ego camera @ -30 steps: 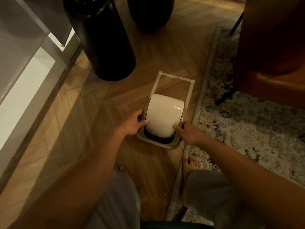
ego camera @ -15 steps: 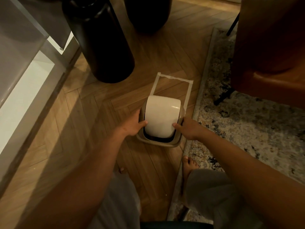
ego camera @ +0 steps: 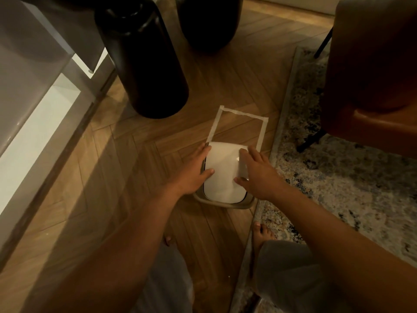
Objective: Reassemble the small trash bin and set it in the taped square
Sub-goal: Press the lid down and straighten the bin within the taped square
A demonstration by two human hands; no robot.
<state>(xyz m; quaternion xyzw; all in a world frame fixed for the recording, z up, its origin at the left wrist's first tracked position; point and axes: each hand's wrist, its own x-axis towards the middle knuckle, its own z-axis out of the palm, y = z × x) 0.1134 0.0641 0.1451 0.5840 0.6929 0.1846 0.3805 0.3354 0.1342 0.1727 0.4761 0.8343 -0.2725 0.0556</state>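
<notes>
A small trash bin stands on the wooden floor, with a beige rim (ego camera: pixel 228 205) and a white swing lid (ego camera: pixel 222 175) on top. My left hand (ego camera: pixel 194 175) lies against the lid's left side, thumb resting on its top. My right hand (ego camera: pixel 257 175) lies flat on the lid's right side with fingers spread. The lid sits level in the rim and covers the opening. A square of pale tape (ego camera: pixel 237 123) marks the floor; the bin covers its near part, and the near tape edge is hidden under the bin.
A tall black vase (ego camera: pixel 144 64) stands to the far left of the tape, a second dark vessel (ego camera: pixel 207 23) behind it. A brown leather chair (ego camera: pixel 372 75) sits on a patterned rug (ego camera: pixel 338 166) at right. A pale cabinet (ego camera: pixel 33 105) lines the left. My bare feet (ego camera: pixel 261 236) are near the bin.
Both hands have moved from gripping the lid's near corners to lying higher along its sides. The lid has swung down level, closing the dark gap at the front.
</notes>
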